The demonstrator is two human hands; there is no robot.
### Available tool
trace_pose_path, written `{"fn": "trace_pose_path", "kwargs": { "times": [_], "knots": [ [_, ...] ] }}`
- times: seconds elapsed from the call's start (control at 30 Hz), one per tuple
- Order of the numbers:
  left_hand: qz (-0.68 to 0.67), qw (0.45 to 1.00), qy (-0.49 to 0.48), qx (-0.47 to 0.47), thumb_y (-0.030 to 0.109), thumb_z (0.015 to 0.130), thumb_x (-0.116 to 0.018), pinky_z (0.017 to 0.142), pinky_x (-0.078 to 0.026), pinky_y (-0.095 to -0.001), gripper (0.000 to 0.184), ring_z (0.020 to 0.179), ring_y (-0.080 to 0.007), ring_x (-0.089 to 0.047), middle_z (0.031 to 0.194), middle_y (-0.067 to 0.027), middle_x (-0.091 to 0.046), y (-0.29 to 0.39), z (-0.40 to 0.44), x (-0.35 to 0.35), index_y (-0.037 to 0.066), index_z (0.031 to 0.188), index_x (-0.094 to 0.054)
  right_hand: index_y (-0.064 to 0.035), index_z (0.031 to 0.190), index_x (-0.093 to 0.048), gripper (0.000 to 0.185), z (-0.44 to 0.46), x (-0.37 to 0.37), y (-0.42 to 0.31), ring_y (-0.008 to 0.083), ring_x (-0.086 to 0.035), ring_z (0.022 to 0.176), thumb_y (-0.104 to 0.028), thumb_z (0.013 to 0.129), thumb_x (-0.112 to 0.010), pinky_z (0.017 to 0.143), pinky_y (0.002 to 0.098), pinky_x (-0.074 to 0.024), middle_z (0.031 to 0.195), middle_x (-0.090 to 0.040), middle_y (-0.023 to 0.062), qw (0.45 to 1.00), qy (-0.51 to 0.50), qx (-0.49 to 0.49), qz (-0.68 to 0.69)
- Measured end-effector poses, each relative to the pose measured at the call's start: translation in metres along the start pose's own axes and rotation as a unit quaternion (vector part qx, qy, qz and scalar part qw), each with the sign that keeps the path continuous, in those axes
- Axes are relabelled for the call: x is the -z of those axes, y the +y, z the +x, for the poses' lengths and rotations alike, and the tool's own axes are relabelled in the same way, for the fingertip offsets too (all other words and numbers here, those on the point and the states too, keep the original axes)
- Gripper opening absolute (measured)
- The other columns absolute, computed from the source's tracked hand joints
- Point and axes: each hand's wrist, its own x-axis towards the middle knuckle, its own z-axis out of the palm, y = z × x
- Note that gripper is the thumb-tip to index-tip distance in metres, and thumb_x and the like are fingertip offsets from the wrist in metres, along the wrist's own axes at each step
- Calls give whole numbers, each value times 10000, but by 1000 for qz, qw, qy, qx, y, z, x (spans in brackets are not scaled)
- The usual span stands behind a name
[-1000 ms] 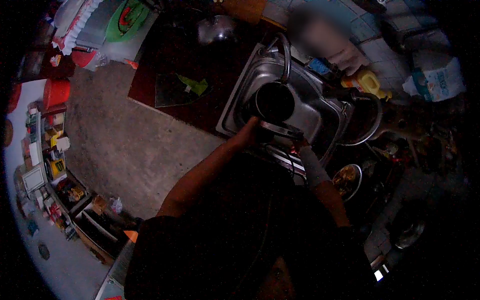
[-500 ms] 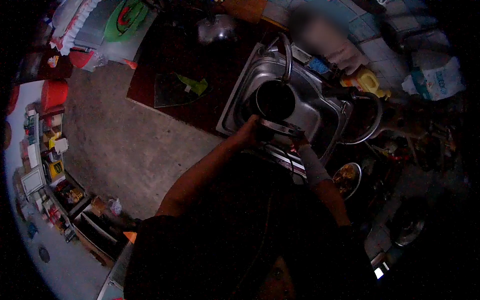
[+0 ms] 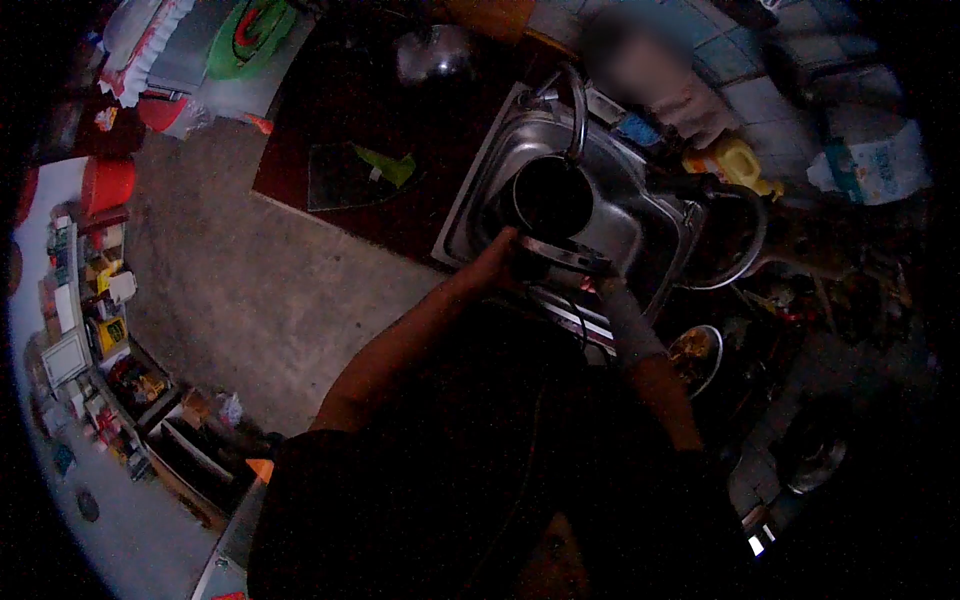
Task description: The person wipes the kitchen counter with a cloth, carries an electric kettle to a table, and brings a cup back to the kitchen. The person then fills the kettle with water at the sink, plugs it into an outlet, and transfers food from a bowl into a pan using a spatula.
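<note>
In front of my body, a dark object with a shiny metal rim [image 3: 562,254] is held between my two hands at the near edge of the sink [image 3: 625,228]. My left hand [image 3: 495,260] is closed round its left end. At the right end, my right hand [image 3: 603,287] is closed on it, with a grey sleeve over the forearm. Dim light hides most fingers and the exact kind of object. Just beyond it, a dark round pot [image 3: 552,197] sits in the sink under the curved faucet [image 3: 579,115].
A yellow jug [image 3: 735,165] stands behind the sink. To the right are a curved metal hose [image 3: 752,250] and a bowl of food scraps [image 3: 698,358]. On the left counter lie a green cloth-like item [image 3: 388,168] and a shiny metal pot [image 3: 435,55].
Both hands stay on the rimmed object in nearly the same place. My right hand has shifted very slightly; the pot remains in the sink.
</note>
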Motion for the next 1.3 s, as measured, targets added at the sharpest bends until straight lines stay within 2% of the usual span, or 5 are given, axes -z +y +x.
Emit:
{"fn": "trace_pose_path", "kwargs": {
  "times": [0.3,0.67,1.2,1.27,1.3],
  "knots": [
    [37,999,11,11,489,903,-329,908,-364,-524,571,1223,-306,-342,1363,-112,-296,-5,3,8,109,1328,-293,-114,1227,-509,387,-12,33,-124,238,-577,623,-355,954,-377,549,372,-490,845,-608,138,976,123,175,35],
    [75,996,32,19,442,928,-340,977,-318,-478,545,1254,-292,-321,1391,-116,-266,16,-12,-17,106,1354,-285,-106,1222,-514,386,1,54,-274,234,-567,679,-349,954,-380,602,370,-471,883,-603,133,944,136,301,-22],
    [178,978,78,70,373,964,-355,1077,-250,-411,514,1300,-271,-291,1432,-122,-222,68,-52,-55,101,1392,-275,-95,1214,-523,384,35,52,-338,227,-552,761,-341,953,-384,679,367,-443,938,-597,125,930,119,335,-90],
    [162,979,106,61,372,968,-346,1067,-272,-410,500,1282,-264,-321,1409,-120,-263,70,-55,-59,98,1383,-293,-94,1213,-524,384,35,52,-339,226,-551,771,-340,953,-384,689,366,-439,945,-596,124,930,118,337,-91],
    [254,962,88,50,375,972,-324,1064,-278,-407,495,1278,-262,-323,1398,-115,-276,73,-57,-58,94,1380,-298,-93,1212,-524,384,34,52,-339,225,-550,776,-339,953,-384,694,366,-437,948,-595,124,930,116,337,-90]
  ]
}}
